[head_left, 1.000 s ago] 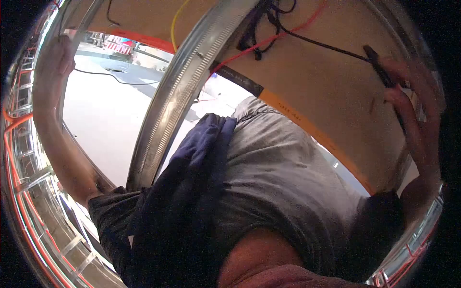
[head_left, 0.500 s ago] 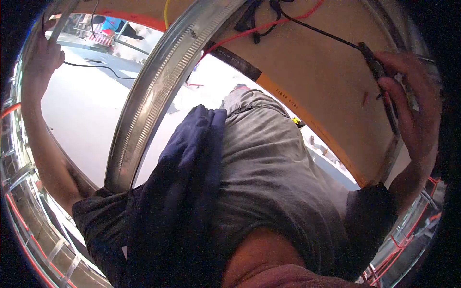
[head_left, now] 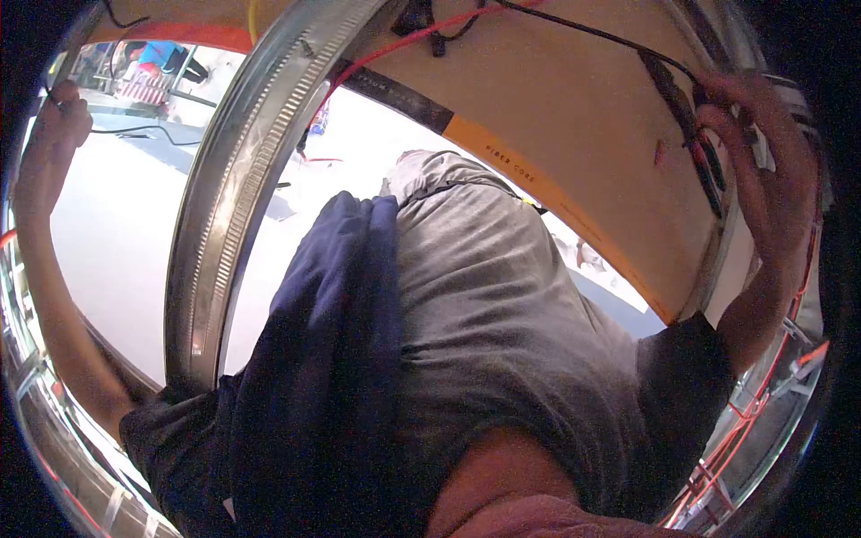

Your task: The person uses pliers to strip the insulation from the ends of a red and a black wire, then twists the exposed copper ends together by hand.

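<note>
At the far left my left hand (head_left: pixel 58 134) is raised, its fingers closed round a thin black cable (head_left: pixel 152 134) that trails away to the right. My right hand (head_left: pixel 767 152) is up at the far right, in front of the brown face of a board (head_left: pixel 574 108). Its fingers are curled on a dark tool with red on its handles, which looks like pliers (head_left: pixel 704 161); the palm side is partly hidden. Another black cable (head_left: pixel 592 34) runs along the board to this hand. A red cable (head_left: pixel 404 47) crosses the board's upper left.
A curved-looking ribbed metal stud (head_left: pixel 224 188) stands between my left arm and body. The board's edge carries an orange strip (head_left: pixel 538 188) printed "FIBER CORE". A yellow cable (head_left: pixel 253 20) hangs at the top. Far below, a person in blue (head_left: pixel 161 58) is by a striped item.
The stud, board and my left hand sit further left in view. My right hand still holds the dark tool, with its fingers a little higher in the picture.
</note>
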A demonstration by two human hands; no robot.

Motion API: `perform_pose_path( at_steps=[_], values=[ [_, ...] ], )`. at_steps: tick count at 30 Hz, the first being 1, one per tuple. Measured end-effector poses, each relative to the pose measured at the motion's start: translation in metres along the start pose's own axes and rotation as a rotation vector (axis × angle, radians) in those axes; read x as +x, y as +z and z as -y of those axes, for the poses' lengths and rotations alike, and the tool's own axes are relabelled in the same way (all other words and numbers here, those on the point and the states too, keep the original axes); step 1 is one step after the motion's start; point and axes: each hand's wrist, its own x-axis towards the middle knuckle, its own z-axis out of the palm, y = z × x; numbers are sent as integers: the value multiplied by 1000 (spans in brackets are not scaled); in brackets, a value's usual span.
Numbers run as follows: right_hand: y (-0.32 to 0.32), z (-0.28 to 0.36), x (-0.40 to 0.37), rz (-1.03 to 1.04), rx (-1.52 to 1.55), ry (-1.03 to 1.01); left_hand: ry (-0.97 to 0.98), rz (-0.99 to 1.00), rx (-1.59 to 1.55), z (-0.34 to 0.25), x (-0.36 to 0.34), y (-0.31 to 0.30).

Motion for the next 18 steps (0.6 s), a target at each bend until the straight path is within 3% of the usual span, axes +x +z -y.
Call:
perform_pose_path(
  at_steps=[1,3,6,10,12,16,18],
  values=[
    [-3,-5,1,47,15,31,2,6,-3,26,-7,-24],
    [-2,-7,2,100,32,66,-323,-369,-975,98,-29,-91],
    [1,-4,1,82,4,95,1,37,-370,-34,-4,50],
    [0,-3,5,56,26,65,-35,93,-460,-34,-3,54],
    [-1,-4,4,77,-13,20,29,438,-463,-27,3,48],
    [1,-3,2,52,-54,47,102,395,-393,-31,1,65],
    [2,-8,0,62,-65,58,-27,303,-266,-35,2,69]
  ],
)
